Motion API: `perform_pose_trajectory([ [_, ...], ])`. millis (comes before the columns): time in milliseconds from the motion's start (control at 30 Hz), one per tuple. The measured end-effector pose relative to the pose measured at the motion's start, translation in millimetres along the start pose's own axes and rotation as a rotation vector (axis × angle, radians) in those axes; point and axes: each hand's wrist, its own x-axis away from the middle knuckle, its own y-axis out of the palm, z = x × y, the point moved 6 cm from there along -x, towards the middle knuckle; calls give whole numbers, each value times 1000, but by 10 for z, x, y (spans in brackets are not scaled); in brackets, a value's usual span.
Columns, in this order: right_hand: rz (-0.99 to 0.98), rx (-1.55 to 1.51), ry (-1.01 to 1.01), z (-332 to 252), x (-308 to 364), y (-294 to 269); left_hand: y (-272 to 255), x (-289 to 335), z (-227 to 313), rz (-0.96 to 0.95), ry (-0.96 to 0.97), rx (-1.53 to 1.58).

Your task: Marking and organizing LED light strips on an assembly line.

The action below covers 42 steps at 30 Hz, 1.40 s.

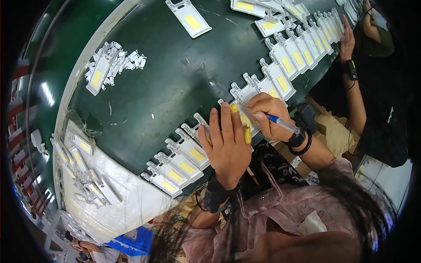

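Observation:
Both my hands are over a row of white plastic panels with yellow rectangles. My left hand (229, 149) lies flat with fingers stretched out, pressing on a panel in the middle of the row. Yellow coverings (247, 135) wrap its thumb and index fingertip. Just right of it, my right hand (271, 115) is closed round a pen-like tool (287, 125) with a clear barrel and blue section. Its tip is hidden by my fingers, over the same panel. A white panel (187, 167) and several others overlap left of my hands; another panel (283, 80) lies to the right.
On the green table (166, 83), small white parts (125, 63) are heaped under a panel at the left. A loose panel (188, 17) lies at the far side. Wrapped sheeting (118, 175) carries more pieces at the near left. A co-worker's hand (347, 41) touches the row's far right end.

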Motion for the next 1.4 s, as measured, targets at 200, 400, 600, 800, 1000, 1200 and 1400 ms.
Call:
perform_pose_trajectory([
  [200, 2, 19, -27, -24, -9, 10, -21, -12, 10, -3, 11, 2],
  [400, 25, -32, 7, 19, 11, 43, -39, -7, -11, -37, -14, 17],
  [600, -101, -54, -7, -83, -69, -9, -61, -13, -31, -100, -17, 32],
  [800, -93, -197, 60, -13, -59, 69, -48, -1, -41, -30, -11, 36],
  [1000, -84, -271, 54, 6, -63, 73, -38, 4, -41, -40, -15, 60],
  [1200, -156, -169, 64, 4, -122, 93, -29, 11, -35, -41, -12, 50],
  [1400, -180, -73, -75, -11, -106, 128, -57, -16, -25, -21, -14, 67],
])
